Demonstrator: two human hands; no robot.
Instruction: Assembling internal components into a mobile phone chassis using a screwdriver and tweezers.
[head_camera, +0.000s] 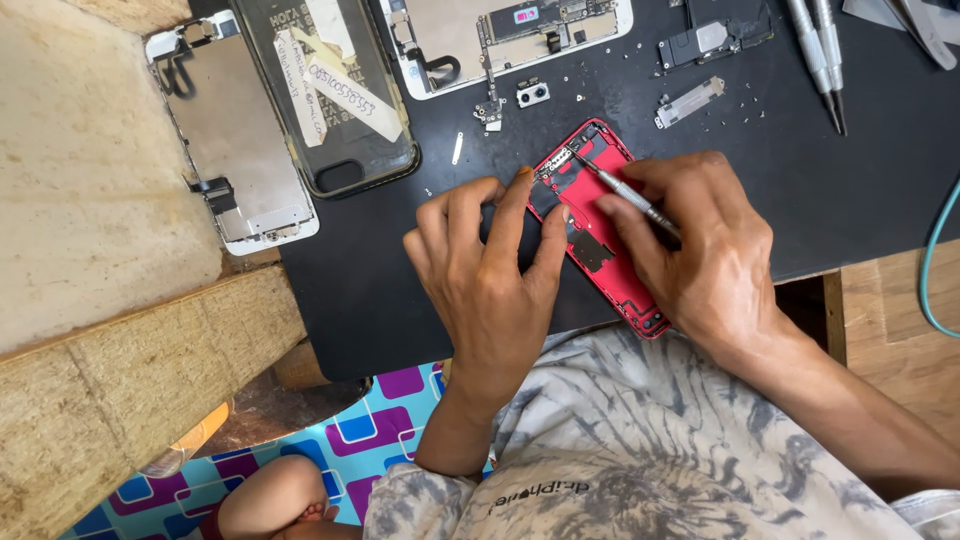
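Fingers of the left hand (487, 272) press flat, spread, on the opened red phone housing (597, 225) lying on the black work mat (380, 290). The right hand (700, 240) pinches a slim silver screwdriver (628, 196), tip at the housing's upper edge. 2 more screwdrivers (822, 55) lie well apart.

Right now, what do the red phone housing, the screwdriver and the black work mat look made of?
Red phone housing: probably painted or anodised metal, with an even matte red. Screwdriver in the right hand: metal, with a silvery sheen along its shaft. Black work mat: likely rubber or silicone, dull and glare-free. The left hand steadies the housing.
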